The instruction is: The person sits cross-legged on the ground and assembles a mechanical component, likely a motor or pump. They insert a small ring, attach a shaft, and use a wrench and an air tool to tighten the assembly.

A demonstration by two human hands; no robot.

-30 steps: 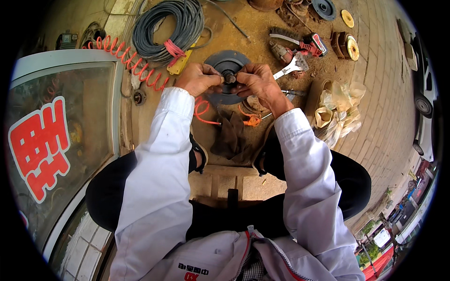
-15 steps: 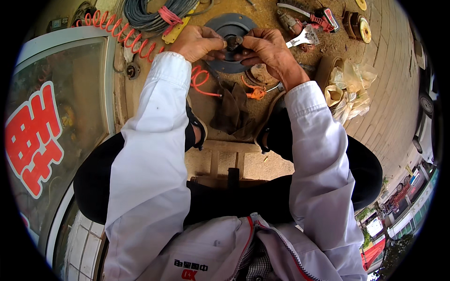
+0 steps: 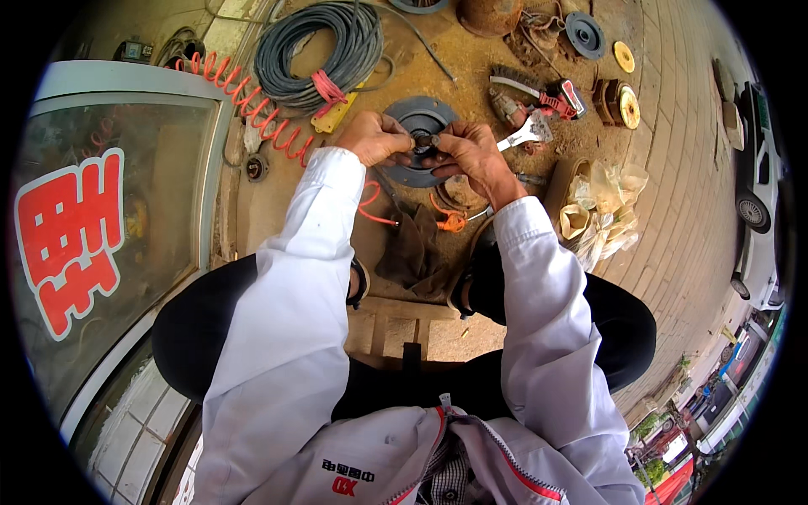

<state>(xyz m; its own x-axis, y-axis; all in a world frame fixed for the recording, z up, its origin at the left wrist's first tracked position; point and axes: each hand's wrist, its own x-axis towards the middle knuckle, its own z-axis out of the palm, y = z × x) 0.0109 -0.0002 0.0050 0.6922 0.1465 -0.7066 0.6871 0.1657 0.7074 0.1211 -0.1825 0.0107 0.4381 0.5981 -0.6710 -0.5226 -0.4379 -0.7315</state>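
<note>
Over a grey round metal flange (image 3: 418, 109), my left hand (image 3: 371, 140) and my right hand (image 3: 475, 157) face each other with fingertips pinched. Between them is a small dark ring-like metal part (image 3: 427, 141), gripped from both sides. Its exact kind is too small to tell. Beside my right hand lies an adjustable wrench (image 3: 532, 130) with a pale head. An orange air-hose fitting (image 3: 452, 221) and a dark rag (image 3: 412, 252) rest on the ground below the flange.
A coil of dark cable (image 3: 324, 50) sits far left, near a red spiral air hose (image 3: 244, 99). At the right are a red and black power tool (image 3: 562, 99), a copper-coloured spool-like part (image 3: 619, 103) and crumpled plastic bags (image 3: 608, 206). A glass door (image 3: 126, 194) stands at left.
The whole view has shifted, so the ground items sit lower and more shows at the top. Both hands keep their pinch on the small part above the flange.
</note>
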